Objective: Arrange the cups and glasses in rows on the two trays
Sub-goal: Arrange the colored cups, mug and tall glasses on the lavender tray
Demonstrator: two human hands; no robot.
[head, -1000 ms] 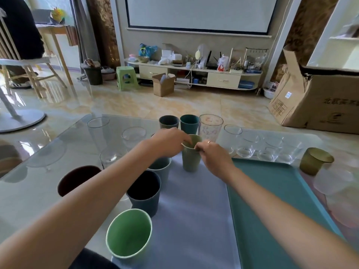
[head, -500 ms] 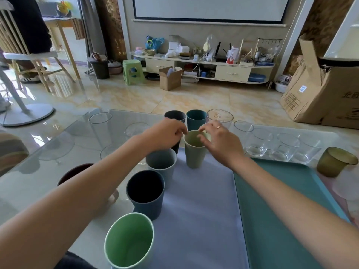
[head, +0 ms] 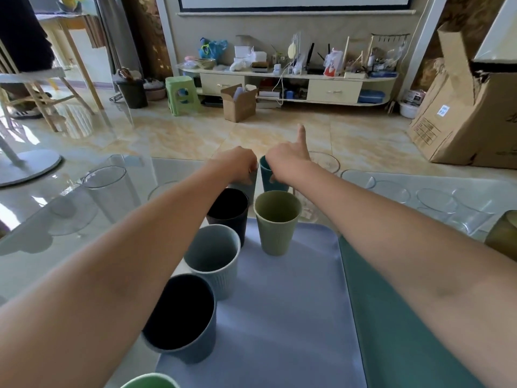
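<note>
— What are you reaching for?

— I'm stretching past the lavender tray (head: pixel 279 317) to the two cups beyond its far edge. My left hand (head: pixel 237 166) is curling round the grey cup (head: pixel 249 183); my right hand (head: pixel 285 163) is gripping the teal cup (head: pixel 270 177), one finger sticking straight up.

— And the rest?

— A dark cup (head: pixel 228 211), a pale cup (head: pixel 214 256) and a navy cup (head: pixel 180 317) are lining the tray's left side, an olive cup (head: pixel 277 219) starting a second row. The green tray (head: pixel 391 317) is waiting bare; clear glasses (head: pixel 436 197) are standing behind it.

— Next?

— Probably lifting both cups and setting them behind the olive one.

— Any writing?

— A blue label on the cardboard box (head: pixel 458 119), too blurred to read.
</note>
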